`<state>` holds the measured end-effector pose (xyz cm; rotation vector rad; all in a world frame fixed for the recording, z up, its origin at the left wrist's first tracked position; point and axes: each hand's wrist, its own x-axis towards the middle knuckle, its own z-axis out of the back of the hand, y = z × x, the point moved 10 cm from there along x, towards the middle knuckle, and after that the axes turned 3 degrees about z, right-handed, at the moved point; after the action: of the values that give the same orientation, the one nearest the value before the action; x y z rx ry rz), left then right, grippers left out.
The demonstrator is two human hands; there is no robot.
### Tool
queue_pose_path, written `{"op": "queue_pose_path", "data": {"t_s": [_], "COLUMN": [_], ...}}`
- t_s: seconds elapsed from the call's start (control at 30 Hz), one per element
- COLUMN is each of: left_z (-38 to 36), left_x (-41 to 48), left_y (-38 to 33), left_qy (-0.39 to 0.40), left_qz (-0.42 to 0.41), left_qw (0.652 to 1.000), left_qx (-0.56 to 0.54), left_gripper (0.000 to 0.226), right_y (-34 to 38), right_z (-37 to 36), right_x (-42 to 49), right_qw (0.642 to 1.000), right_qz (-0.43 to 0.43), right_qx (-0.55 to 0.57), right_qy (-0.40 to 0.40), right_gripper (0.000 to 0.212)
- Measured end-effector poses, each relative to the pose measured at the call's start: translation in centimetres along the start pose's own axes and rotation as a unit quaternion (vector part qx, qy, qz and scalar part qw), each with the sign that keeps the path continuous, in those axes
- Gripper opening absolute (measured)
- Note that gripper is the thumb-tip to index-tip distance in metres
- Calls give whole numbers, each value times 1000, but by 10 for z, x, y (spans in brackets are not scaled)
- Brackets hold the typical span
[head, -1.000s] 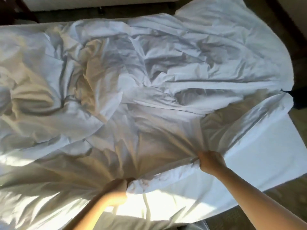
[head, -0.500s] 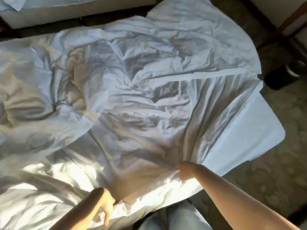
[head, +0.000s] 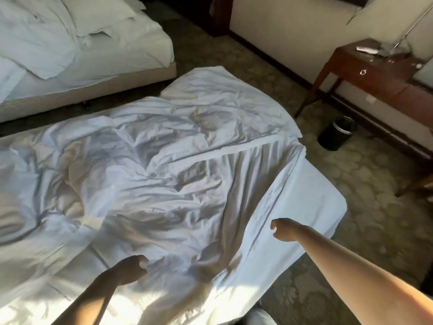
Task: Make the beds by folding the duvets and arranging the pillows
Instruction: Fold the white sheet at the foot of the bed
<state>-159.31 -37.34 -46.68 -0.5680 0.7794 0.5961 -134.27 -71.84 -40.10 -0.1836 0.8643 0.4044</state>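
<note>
Currently the duvet (head: pixel 164 172) lies crumpled across the near bed (head: pixel 316 207), its far-right corner overhanging the floor. Hands sit at its near edge: left hand (head: pixel 131 269) and right hand (head: pixel 280 229), both curled; can't tell if either pinches cloth. Risk: an uneven pull skews the fold, or the overhang drags it off. Count: two beds, one duvet here, at least one pillow (head: pixel 100 12) on the far bed (head: pixel 145 50), one bin (head: pixel 337 133).

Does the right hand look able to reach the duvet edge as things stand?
Probably yes: the right hand hangs close over the duvet, at its near right edge, with nothing between them.
</note>
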Motion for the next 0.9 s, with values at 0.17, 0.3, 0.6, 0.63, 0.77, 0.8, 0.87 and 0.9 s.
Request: {"op": "queue_pose_path", "data": {"t_s": [0.17,0.3,0.6,0.63,0.77,0.8,0.87,0.9], "left_z": [1,-9,-47,-47,-40,-39,-37,-44], "left_x": [2,16,105,118,164,174,198,214], "left_y": [-66,-139,-361,-388,-489,-507,-530,-530], "left_qy": [23,40,9,-20,-143,-163,-193,-180], "left_qz": [-9,-18,16,23,32,30,14,11], "left_qw": [1000,999,999,999,988,984,980,981], "left_qx": [15,1,-39,-31,-57,-59,-54,-66], "left_gripper": [43,40,87,92,104,104,101,99], "right_y": [-55,-102,-248,-265,-329,-338,-347,-347], "right_z": [22,33,54,58,76,80,84,86], "right_x": [9,32,130,141,189,201,225,235], "right_qw": [996,993,989,990,993,994,994,994], "right_qz": [-22,-13,39,44,48,48,54,59], "right_qx": [78,115,137,135,102,96,90,89], "right_qy": [-21,-35,-24,-24,-31,-32,-32,-37], "right_gripper": [43,50,64,64,63,63,65,66]}}
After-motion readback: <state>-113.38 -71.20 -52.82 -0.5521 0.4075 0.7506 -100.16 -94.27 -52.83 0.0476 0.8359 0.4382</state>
